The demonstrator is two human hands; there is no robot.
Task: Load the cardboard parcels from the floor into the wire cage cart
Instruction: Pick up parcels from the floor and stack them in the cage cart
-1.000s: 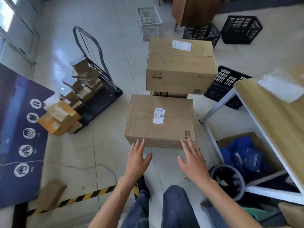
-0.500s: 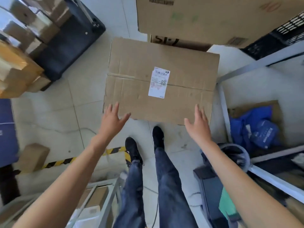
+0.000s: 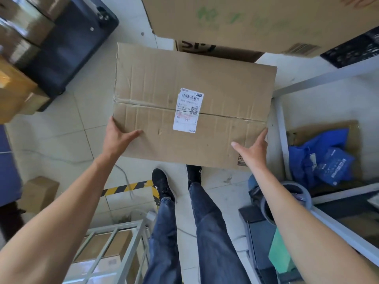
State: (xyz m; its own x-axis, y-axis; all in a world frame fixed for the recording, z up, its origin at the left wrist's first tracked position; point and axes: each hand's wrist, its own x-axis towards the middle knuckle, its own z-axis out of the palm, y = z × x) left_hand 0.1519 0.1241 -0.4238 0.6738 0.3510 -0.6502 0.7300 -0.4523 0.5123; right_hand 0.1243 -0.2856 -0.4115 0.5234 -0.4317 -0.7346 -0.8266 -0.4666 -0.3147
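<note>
A flat brown cardboard parcel (image 3: 155, 103) with a white shipping label lies on the floor in front of my feet. My left hand (image 3: 118, 138) clasps its near left edge, thumb on the top face and fingers down the side. My right hand (image 3: 252, 149) holds the near right corner the same way. I cannot tell whether the parcel has left the floor. The grey wire cage cart (image 3: 123, 238) is at the bottom left beside my left leg, with taped boxes inside. A bigger parcel (image 3: 246, 23) is stacked on another box just behind.
A black platform trolley (image 3: 67, 44) with several small parcels stands at the upper left. A small box (image 3: 39, 193) sits on the floor at the left by yellow-black floor tape (image 3: 127, 187). A white table frame (image 3: 279, 124), blue bags (image 3: 322, 158) and a black crate (image 3: 352, 50) crowd the right.
I have bent down closer over the parcel. Both hands went from hovering open at its near edge to clasping its left and right sides.
</note>
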